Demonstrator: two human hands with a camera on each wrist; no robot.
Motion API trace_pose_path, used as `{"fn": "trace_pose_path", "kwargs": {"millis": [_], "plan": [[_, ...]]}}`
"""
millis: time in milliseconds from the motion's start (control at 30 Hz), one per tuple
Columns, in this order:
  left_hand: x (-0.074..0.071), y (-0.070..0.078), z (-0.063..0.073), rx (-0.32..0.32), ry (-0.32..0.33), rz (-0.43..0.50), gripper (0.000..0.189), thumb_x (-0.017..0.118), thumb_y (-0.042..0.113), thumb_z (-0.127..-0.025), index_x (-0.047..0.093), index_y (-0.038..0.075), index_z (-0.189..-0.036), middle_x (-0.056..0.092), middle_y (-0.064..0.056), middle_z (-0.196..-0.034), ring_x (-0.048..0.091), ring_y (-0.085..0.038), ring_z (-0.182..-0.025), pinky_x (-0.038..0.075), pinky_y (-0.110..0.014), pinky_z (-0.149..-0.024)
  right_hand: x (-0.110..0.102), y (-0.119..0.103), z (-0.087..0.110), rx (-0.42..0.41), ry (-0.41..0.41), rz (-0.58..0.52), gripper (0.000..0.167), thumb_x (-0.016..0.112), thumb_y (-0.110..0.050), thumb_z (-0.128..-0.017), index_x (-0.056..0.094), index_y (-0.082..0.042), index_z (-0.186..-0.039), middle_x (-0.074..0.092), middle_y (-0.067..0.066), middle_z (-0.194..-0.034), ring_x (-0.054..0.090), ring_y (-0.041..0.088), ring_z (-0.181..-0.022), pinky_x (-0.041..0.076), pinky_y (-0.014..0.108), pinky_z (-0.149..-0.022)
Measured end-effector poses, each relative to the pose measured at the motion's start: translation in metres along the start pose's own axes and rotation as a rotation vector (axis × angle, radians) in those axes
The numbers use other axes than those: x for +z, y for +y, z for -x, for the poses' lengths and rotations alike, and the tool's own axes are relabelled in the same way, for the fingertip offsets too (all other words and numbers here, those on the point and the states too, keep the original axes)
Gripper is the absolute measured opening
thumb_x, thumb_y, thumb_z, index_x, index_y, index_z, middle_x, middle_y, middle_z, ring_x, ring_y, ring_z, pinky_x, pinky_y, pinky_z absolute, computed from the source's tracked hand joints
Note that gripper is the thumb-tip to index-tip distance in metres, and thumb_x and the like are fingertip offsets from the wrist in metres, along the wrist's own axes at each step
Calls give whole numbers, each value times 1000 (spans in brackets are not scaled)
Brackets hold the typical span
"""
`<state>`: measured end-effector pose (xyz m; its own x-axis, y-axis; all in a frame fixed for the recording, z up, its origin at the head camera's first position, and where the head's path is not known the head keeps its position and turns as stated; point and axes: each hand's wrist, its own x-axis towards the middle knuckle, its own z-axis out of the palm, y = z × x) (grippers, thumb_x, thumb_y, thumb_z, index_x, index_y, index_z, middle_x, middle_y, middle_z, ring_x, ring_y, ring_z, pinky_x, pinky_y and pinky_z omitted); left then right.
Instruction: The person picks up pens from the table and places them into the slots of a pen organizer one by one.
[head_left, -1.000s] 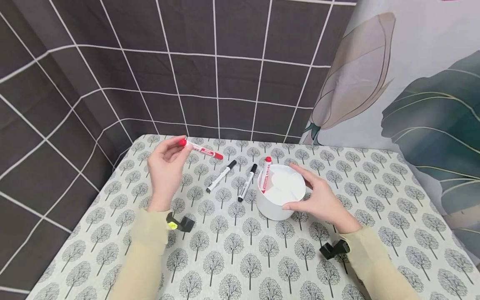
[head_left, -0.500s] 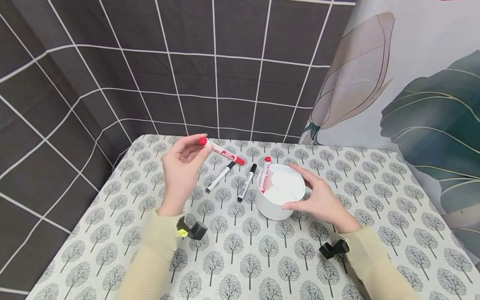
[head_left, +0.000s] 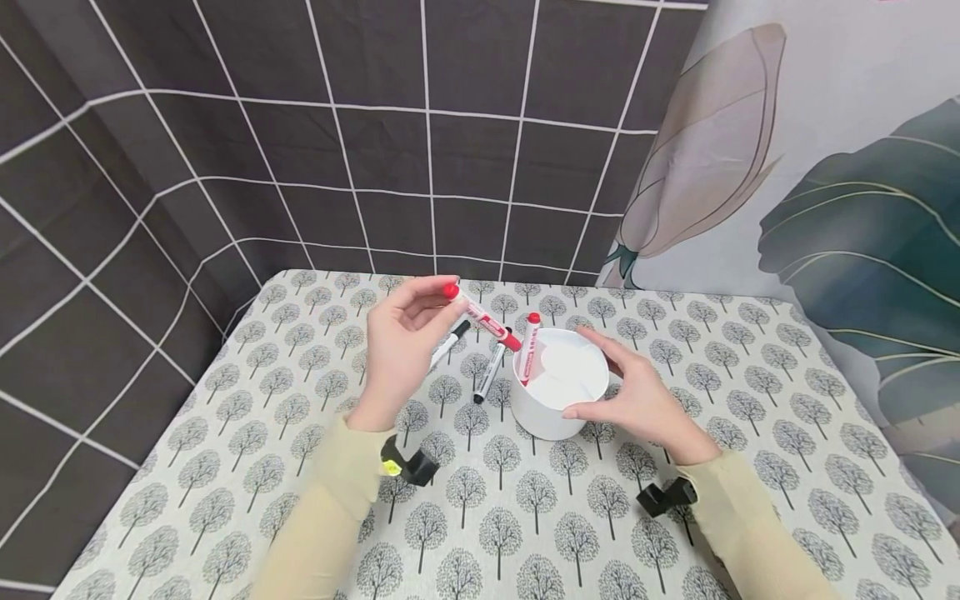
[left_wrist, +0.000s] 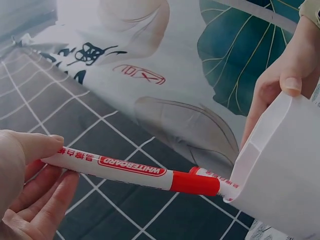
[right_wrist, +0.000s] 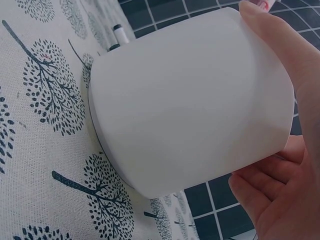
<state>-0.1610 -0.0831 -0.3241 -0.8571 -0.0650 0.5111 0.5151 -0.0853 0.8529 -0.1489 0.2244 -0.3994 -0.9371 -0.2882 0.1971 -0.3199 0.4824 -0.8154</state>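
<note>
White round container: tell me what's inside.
A slim red-and-white marker leans inside, its red upper end sticking out. The near wall of the container hides part of the interior; anything there cannot be seen.

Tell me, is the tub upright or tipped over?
Upright: the tub stands base-down on the table, open top upward, with a red-capped marker leaning inside.

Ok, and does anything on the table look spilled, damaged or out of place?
Nothing stands out. The white container stands upright with a red marker leaning inside it, and two black-capped markers lie on the tree-print cloth. No spill or damage shows.
</note>
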Motion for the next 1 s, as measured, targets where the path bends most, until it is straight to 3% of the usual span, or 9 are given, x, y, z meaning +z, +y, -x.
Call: {"fn": "trace_pose_path", "kwargs": {"millis": [533,1000], "plan": [[13,-13,8,-58,-85,-28,30,79,-1,-87,70,-4,-115,71,-16,-110,69,-25,-97,59,-35,-89,0,-1,0,10,-6,-12,111,100,-34,-63,41,-26,-156,41,9,-156,49,37,-133,40,58,-110],[25,-31,15,-128,-162,-72,29,81,2,-86,72,1,-114,72,-6,-106,68,-22,-96,59,-33,-89,0,-2,1,10,-1,4,112,100,-33,-62,41,-22,-157,42,11,-156,49,39,-132,40,59,-110]]}}
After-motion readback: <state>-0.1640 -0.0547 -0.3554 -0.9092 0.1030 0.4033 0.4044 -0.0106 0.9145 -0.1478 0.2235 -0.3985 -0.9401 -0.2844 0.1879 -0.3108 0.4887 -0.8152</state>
